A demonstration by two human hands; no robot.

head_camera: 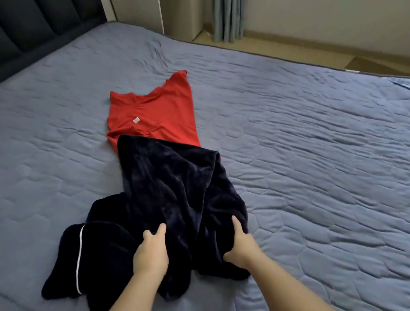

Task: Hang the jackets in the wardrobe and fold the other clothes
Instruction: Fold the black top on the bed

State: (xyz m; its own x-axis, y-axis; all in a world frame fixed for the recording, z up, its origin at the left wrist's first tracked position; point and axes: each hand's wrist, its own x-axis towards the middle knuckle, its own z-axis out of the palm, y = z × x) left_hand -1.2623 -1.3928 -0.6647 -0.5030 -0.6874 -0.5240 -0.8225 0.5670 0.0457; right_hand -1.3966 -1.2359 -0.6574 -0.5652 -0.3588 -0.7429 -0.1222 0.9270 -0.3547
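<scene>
The left hand [151,252] and right hand [239,247], 2 equally near, each clutch the near end of the navy garment [176,180], which stretches toward 12 o'clock on the bed [317,149], overlapping the red shirt [154,110].

My left hand [149,251] and right hand [239,246] side by side on the fleece garment [176,180], its far end over the T-shirt [154,110] behind it, both on the bed [317,149], headboard [14,34] far left
</scene>
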